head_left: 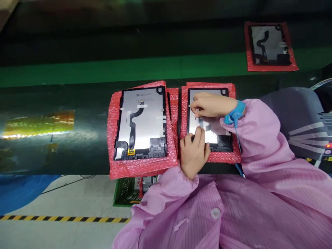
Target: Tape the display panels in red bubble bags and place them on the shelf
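Observation:
A tablet display panel (214, 129) lies back side up on red bubble wrap (225, 157) in front of me, both hands over it. My right hand (213, 104), with a blue wrist strap (235, 112), has its fingertips pinched at a small pale strip of tape (197, 111) near the panel's left side. My left hand (194, 148) rests with fingers stretched out on the panel's lower left, touching its surface. The hands hide most of the black flex cable there. To the left, a second display panel (153, 129) shows its black flex cable (132, 129) and white tape pieces.
Red bubble wrap (121, 169) is stacked beneath the left panel. Another wrapped panel (272, 43) lies at the far right on the green strip (155, 68). Below the bench edge stands a green crate (121, 197) with parts inside. A dark grey covered object (295, 114) is at my right.

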`<action>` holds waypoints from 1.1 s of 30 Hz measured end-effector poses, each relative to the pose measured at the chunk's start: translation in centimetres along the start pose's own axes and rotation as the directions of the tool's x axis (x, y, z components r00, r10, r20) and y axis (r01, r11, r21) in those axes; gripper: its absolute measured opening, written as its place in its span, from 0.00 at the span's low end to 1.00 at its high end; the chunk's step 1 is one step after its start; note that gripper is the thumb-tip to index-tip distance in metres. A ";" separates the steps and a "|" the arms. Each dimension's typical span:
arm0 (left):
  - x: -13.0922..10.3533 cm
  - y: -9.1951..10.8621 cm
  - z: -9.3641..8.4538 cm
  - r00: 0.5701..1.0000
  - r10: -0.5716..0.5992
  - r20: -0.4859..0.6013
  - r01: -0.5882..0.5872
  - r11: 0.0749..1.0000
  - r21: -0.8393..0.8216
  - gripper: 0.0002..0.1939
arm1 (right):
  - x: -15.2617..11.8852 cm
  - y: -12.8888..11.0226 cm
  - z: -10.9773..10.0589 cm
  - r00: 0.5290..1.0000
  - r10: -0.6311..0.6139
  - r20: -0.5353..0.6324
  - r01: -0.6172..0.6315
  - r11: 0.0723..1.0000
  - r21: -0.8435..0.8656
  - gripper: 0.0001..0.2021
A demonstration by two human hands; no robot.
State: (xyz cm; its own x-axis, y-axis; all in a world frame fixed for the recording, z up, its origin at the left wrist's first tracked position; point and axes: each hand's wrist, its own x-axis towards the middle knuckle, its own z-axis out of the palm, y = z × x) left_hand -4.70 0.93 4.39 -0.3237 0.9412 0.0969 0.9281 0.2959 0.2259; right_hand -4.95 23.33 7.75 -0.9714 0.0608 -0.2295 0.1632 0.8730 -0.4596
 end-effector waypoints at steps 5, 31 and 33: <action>0.7 -0.4 -0.6 0.999 0.048 0.020 -0.049 0.997 0.054 0.23 | 0.4 1.0 -0.2 0.975 0.163 -0.152 -0.180 0.978 -0.108 0.25; 4.4 -0.8 0.2 0.980 0.083 -0.178 -0.070 0.994 0.079 0.23 | -34.1 -9.7 17.8 0.133 0.960 -0.247 -0.065 0.257 0.964 0.24; 4.6 -0.7 0.8 0.973 0.045 -0.228 -0.026 0.996 0.086 0.27 | -34.3 -9.0 18.0 0.024 0.981 -0.191 0.049 0.190 0.981 0.22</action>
State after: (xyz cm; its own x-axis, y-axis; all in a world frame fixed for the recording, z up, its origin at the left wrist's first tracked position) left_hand -6.68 5.20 3.88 -0.3145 0.8917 0.3255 0.9487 0.2838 0.1393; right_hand 29.95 4.69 4.33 0.1038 0.9506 -0.2927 0.1526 -0.3060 -0.9397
